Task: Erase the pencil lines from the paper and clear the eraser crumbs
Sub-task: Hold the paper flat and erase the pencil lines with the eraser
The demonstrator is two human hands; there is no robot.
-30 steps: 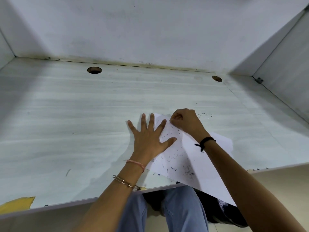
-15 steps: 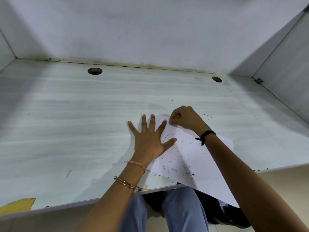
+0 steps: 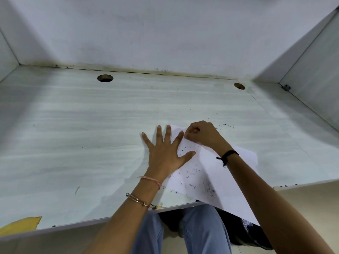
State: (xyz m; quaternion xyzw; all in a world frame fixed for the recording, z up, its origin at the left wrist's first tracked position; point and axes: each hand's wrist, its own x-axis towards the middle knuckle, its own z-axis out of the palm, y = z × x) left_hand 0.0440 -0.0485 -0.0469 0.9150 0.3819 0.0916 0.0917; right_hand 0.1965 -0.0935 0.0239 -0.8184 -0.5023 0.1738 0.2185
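Our right hand (image 3: 203, 135) has shifted only slightly, working back and forth at the far corner of the paper (image 3: 220, 182). Its fingers are curled tight, though we cannot tell what they pinch. Our left hand (image 3: 166, 153) stays spread flat, pinning the sheet, which lies on the desk (image 3: 91, 134) overhanging its front edge. Crumbs (image 3: 207, 188) litter it, so sweeping remains.

Head-worn camera looks forward and down, near the desk (image 3: 91, 134).

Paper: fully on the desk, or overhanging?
Overhanging: the paper lies spread flat, its near corner past the desk front edge; the left hand presses it.
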